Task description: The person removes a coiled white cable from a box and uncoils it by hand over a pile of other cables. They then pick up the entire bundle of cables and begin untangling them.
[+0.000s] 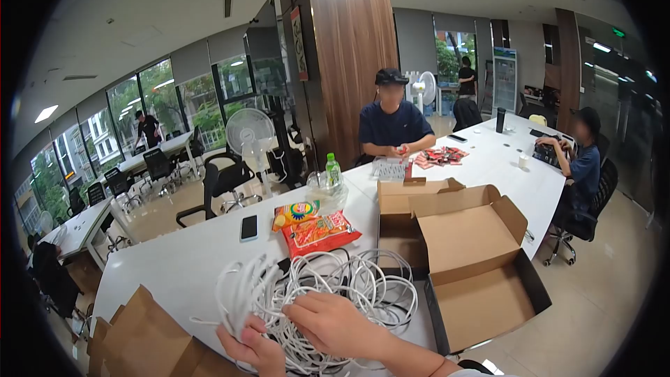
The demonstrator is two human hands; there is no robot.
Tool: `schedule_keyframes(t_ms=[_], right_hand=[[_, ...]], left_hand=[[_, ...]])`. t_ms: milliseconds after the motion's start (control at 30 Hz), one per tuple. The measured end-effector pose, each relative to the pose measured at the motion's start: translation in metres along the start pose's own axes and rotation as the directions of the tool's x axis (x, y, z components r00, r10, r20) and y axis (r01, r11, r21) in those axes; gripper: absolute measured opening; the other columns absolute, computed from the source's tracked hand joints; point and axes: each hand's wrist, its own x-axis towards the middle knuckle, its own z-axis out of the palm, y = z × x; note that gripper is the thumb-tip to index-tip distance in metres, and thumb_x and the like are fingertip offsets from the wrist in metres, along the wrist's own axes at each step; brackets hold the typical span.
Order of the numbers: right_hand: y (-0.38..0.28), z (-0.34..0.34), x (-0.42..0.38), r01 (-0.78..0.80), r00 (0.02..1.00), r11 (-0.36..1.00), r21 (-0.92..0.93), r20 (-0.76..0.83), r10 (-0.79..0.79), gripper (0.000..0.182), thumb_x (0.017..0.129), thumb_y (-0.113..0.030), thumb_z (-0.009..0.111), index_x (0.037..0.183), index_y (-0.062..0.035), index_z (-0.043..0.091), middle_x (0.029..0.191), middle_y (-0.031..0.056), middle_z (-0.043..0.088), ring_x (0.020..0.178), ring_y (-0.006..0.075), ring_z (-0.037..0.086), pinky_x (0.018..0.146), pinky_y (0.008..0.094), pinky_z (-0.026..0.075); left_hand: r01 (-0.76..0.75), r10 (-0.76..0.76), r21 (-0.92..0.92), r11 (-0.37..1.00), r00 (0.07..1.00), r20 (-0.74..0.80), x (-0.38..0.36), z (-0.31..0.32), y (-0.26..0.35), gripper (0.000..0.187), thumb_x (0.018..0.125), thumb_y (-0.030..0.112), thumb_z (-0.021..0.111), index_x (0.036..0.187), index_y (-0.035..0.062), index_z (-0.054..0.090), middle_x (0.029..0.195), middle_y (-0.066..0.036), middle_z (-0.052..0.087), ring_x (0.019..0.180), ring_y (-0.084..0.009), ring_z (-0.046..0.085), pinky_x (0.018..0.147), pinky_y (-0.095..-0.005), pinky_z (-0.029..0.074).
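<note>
A coil of white cable (pixel 241 293) stands up in my left hand (pixel 255 347), whose fingers are closed around its lower end. The upper loops of the coil look blurred. Just to the right, my right hand (pixel 333 322) reaches over a tangled heap of white cables (pixel 349 276). Its thumb and fingers are pinched together at the heap's left side, seemingly on a strand of cable, though the fingertips are partly hidden. A few darker cables show among the white loops.
Open cardboard boxes (pixel 474 237) stand right of the heap, and another cardboard box (pixel 139 335) is at the lower left. Snack bags (pixel 317 232), a phone (pixel 249 228) and a green bottle (pixel 333 167) lie beyond. Two people sit at the white table (pixel 188 258).
</note>
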Motion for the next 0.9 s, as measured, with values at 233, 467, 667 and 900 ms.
schedule_keyframes(t_ms=[233,467,667,900], right_hand=[[0.012,-0.01,-0.005,-0.047,0.989,0.999,-0.01,-0.142,0.045,0.038,0.07,0.004,0.06,0.107,-0.0014,0.059,0.095,0.0135,0.057,0.087,0.0311,0.06,0.072,0.0377,0.051],[0.006,-0.009,-0.006,0.0,0.949,0.982,0.191,-0.31,0.061,0.043,0.074,0.003,0.064,0.117,-0.0016,0.061,0.111,0.016,0.06,0.094,0.0349,0.058,0.079,0.0397,0.048],[0.013,-0.009,-0.003,0.097,0.978,0.884,0.457,-0.207,-0.001,0.045,0.078,0.004,0.055,0.123,-0.0024,0.06,0.134,0.015,0.054,0.115,0.0345,0.052,0.1,0.0443,0.038],[0.012,-0.013,-0.011,-0.256,0.917,0.159,0.954,0.187,0.353,0.054,0.076,0.007,0.051,0.13,0.0002,0.05,0.119,0.0099,0.061,0.109,0.0152,0.058,0.097,0.0303,0.044]], left_hand=[[-0.464,0.339,0.192,0.865,0.822,0.458,0.022,0.004,0.024,0.043,0.095,0.042,0.051,0.094,-0.0015,0.053,0.071,-0.016,0.05,0.062,-0.0336,0.047,0.056,-0.0408,0.036],[-0.322,0.243,0.042,0.946,0.787,0.568,0.029,0.009,0.027,0.035,0.088,0.035,0.061,0.092,0.0005,0.055,0.07,-0.013,0.055,0.057,-0.0313,0.049,0.052,-0.0396,0.036],[-0.283,0.227,0.014,0.959,0.797,0.559,0.031,0.015,0.033,0.031,0.08,0.029,0.07,0.088,-0.0002,0.059,0.071,-0.013,0.059,0.06,-0.0326,0.053,0.053,-0.0403,0.04],[-0.102,0.009,0.117,0.988,0.791,0.612,0.031,0.018,0.039,0.038,0.074,0.031,0.076,0.087,-0.0015,0.063,0.08,-0.014,0.064,0.069,-0.0319,0.058,0.061,-0.0415,0.045]])
